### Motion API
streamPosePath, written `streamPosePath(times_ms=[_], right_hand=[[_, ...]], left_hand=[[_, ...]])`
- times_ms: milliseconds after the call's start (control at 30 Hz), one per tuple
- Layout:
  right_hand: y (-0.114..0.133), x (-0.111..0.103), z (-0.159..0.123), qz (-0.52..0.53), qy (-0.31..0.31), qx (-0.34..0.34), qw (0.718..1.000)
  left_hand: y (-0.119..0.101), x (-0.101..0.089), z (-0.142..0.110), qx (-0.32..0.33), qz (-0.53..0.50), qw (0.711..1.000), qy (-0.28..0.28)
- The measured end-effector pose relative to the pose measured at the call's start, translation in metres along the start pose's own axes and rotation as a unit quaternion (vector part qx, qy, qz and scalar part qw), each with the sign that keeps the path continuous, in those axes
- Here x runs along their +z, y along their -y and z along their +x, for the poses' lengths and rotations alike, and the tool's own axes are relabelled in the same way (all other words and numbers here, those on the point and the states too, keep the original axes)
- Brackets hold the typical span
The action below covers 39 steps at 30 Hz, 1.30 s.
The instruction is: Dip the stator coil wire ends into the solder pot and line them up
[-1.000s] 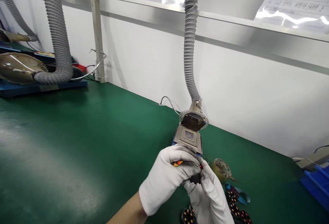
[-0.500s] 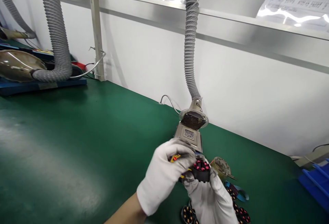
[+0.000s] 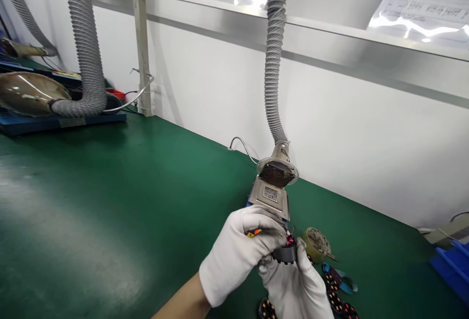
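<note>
Both my hands wear white gloves and meet low in the middle of the view. My right hand (image 3: 293, 285) grips a small black ring-shaped part with red windings (image 3: 287, 252) from below. My left hand (image 3: 240, 253) is closed over the top of it, with a yellow and red tool handle (image 3: 253, 233) showing between its fingers. Just behind my hands stands a metal fume extractor head with a round mesh fan (image 3: 275, 178), fed by a grey ribbed hose (image 3: 274, 60).
Green bench mat (image 3: 110, 202) runs to a white wall. A roll of tape (image 3: 315, 243) and several more wound rings (image 3: 339, 302) lie right of my hands. Blue bins (image 3: 452, 267) stand at the right edge. A second hose (image 3: 86, 50) and a brown hood (image 3: 25, 96) sit far left.
The black ring was tipped up with its red windings showing half a second ago; now it sits lower and more level, with my left hand closed further over it.
</note>
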State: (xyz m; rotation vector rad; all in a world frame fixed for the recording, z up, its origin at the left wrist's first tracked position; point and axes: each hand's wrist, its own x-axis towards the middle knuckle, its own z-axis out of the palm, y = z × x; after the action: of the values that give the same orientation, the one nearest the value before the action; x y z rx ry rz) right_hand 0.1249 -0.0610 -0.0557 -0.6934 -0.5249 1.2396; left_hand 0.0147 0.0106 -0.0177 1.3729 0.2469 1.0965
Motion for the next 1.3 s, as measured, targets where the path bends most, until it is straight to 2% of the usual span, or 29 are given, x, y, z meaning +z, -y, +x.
streamPosePath(times_ms=[67, 133, 167, 300, 367, 500, 633, 767, 800, 900, 933, 1000, 1100, 1167, 1233, 1300], right_hand=[[0.001, 0.001, -0.001, -0.010, 0.015, 0.016, 1.000], [0.005, -0.003, 0.001, -0.024, 0.041, 0.040, 0.998], [0.008, -0.006, 0.003, -0.032, 0.054, 0.048, 0.997], [0.018, -0.015, 0.010, -0.101, 0.064, -0.002, 0.993], [0.017, -0.013, 0.010, -0.150, 0.047, -0.058, 0.986], [0.003, -0.004, 0.003, -0.152, -0.023, -0.133, 0.979], [-0.010, -0.002, -0.001, -0.145, -0.042, -0.130, 0.980], [-0.009, -0.005, -0.001, -0.151, -0.064, -0.130, 0.978], [-0.008, -0.005, -0.001, -0.149, -0.064, -0.128, 0.978], [-0.008, -0.003, -0.002, -0.141, -0.058, -0.119, 0.981], [-0.010, -0.002, -0.002, -0.140, -0.057, -0.117, 0.982], [-0.012, 0.000, -0.002, -0.140, -0.060, -0.117, 0.981], [-0.013, -0.001, -0.003, -0.145, -0.069, -0.129, 0.979], [-0.013, -0.001, -0.003, -0.148, -0.077, -0.147, 0.975], [-0.013, 0.001, -0.003, -0.164, -0.097, -0.193, 0.962], [-0.016, 0.005, -0.003, -0.213, -0.136, -0.301, 0.920]], left_hand=[[0.002, -0.006, 0.000, -0.009, -0.032, 0.997, -0.071], [0.000, -0.012, 0.000, -0.006, -0.025, 0.995, -0.098], [-0.002, -0.013, 0.000, -0.008, -0.001, 0.997, -0.083], [-0.011, -0.007, 0.000, -0.041, 0.118, 0.989, 0.080], [-0.011, 0.001, 0.000, -0.036, 0.089, 0.991, 0.089], [-0.006, 0.009, -0.003, -0.020, -0.012, 0.999, 0.039], [-0.001, 0.006, -0.004, 0.025, -0.048, 0.999, -0.008], [-0.003, -0.008, -0.001, -0.014, -0.077, 0.992, -0.095], [-0.005, -0.011, 0.000, -0.028, -0.081, 0.992, -0.088], [-0.014, -0.015, 0.001, -0.107, -0.094, 0.990, 0.010], [-0.015, -0.013, 0.000, -0.128, -0.099, 0.986, 0.028], [-0.016, -0.006, -0.002, -0.128, -0.110, 0.986, 0.003], [-0.011, 0.005, -0.006, -0.078, -0.123, 0.988, -0.054], [-0.006, 0.005, -0.008, -0.048, -0.134, 0.987, -0.073], [-0.004, -0.001, -0.007, -0.023, -0.143, 0.983, -0.111], [-0.005, -0.007, -0.005, -0.028, -0.147, 0.982, -0.116]])
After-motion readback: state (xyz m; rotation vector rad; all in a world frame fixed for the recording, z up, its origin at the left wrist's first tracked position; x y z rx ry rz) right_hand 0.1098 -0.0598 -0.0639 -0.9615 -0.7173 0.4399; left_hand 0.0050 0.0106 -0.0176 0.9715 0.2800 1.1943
